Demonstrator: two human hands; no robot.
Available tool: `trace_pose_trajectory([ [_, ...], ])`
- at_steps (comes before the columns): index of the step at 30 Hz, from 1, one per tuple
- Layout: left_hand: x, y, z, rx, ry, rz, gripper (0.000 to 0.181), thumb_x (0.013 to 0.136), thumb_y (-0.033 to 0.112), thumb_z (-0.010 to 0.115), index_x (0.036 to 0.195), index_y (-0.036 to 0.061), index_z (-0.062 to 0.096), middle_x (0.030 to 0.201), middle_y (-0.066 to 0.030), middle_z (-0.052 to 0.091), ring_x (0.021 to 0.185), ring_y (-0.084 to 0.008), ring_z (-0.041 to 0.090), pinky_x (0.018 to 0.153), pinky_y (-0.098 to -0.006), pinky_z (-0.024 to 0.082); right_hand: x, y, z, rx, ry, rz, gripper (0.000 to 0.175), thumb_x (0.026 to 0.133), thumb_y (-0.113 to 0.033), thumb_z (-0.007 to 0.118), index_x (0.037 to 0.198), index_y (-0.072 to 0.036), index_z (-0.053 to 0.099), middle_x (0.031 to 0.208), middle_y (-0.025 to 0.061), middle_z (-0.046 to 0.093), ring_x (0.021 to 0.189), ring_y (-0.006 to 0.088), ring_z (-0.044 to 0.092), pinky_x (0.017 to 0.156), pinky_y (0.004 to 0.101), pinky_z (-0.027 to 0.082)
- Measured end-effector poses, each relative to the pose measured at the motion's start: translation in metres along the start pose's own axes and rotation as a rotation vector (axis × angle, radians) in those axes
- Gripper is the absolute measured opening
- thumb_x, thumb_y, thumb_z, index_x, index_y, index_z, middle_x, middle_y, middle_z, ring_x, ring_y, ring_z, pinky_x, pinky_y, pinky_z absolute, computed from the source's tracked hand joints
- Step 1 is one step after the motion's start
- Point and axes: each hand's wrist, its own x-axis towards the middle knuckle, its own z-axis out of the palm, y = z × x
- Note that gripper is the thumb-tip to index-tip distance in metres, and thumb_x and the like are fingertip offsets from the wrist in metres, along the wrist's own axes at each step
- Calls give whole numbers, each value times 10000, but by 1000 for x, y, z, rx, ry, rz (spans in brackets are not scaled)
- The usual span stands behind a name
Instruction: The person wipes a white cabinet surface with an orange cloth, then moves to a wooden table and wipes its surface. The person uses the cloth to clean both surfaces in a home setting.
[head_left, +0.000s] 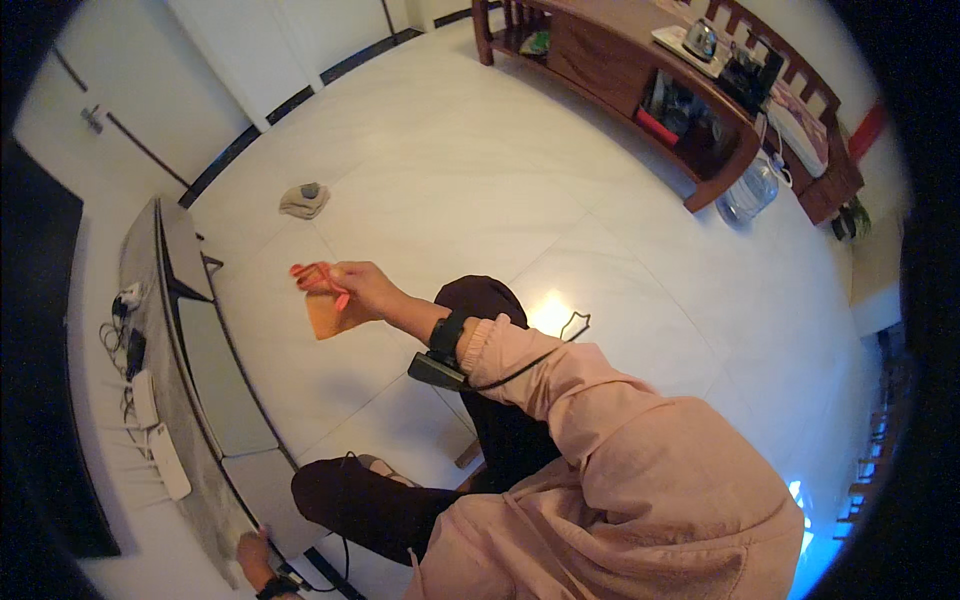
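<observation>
My right hand (358, 289), out in front over the floor, is closed on a small orange bag (334, 315) with red cords or mesh at its top. The bag hangs below my fingers. At the lower left, my left hand (253, 551) rests at the edge of a low grey-topped cabinet (199, 420); its fingers are too small in view to tell whether they grip anything. Black devices are strapped to both wrists, with cables running from them. A folded beige cloth (304, 202) with a dark grey piece on it lies on the floor beyond my right hand.
White routers (169, 461) and cables stand along the cabinet by the wall. A wooden table (600, 56) with a kettle (701, 39) on a tray is at the upper right, a large plastic water bottle (750, 193) beside it. A door (127, 112) is at the upper left.
</observation>
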Motion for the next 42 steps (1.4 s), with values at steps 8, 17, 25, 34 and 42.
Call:
trace_pose_trajectory([
  [8,2,239,-226,98,732,728,406,945,294,661,1271,54,643,1138,-204,688,1068,-402,635,925,-482,486,-47,-84,-92,105,275,-25,298,1037,-258,552,1034,7,687,1013,89,722,889,165,672,811,332,535],
  [17,-50,443,-480,566,1230,1245,194,920,73,633,1097,-5,654,959,-178,673,900,-363,618,857,-469,490,-40,-97,-105,-5,375,-113,313,1028,-296,558,1014,-5,672,883,44,683,804,145,645,738,346,542],
  [25,15,487,-537,728,1282,1459,223,914,40,600,1122,-38,628,968,-198,641,950,-383,596,919,-482,469,-50,-124,-117,106,390,-220,282,1040,-263,551,1061,-4,659,962,44,668,853,133,620,814,321,518],
  [34,38,437,-384,296,1163,1501,111,815,7,645,917,45,620,844,-163,606,822,-372,593,733,-468,470,-127,-210,-140,-2,371,-318,320,1053,-278,545,1154,8,649,1059,46,666,950,134,617,863,312,513],
  [42,-229,486,-260,-411,760,2002,190,776,13,738,962,39,710,951,-145,718,947,-325,695,884,-440,544,-131,-260,-157,-280,414,-304,358,1064,-320,527,1208,-20,659,1046,21,667,929,102,598,852,285,495],
])
